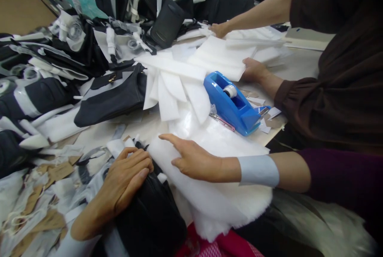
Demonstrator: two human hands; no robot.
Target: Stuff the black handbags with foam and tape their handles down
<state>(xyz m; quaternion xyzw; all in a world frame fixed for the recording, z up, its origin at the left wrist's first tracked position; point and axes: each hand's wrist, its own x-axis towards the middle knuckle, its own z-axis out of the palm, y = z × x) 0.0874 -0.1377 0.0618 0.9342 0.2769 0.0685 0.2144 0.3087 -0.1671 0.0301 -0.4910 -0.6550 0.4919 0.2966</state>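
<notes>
The left hand (128,179) clasps the bag (152,217), seemingly to steady it; the right hand (196,159), thumb and forefinger spread, hovers empty over foam (209,205).

And there's not a word we can read out here! To the left of the left hand (127,177), brown card tags (61,172), one with what look like faint marks, far too blurred to spell out. Down below the right hand (194,159), a red cloth (227,244) with a pale print, and whether that's lettering, we can't tell! Well beyond the right hand, a pale board (311,36) bears a tiny blue mark, illegible.
</notes>
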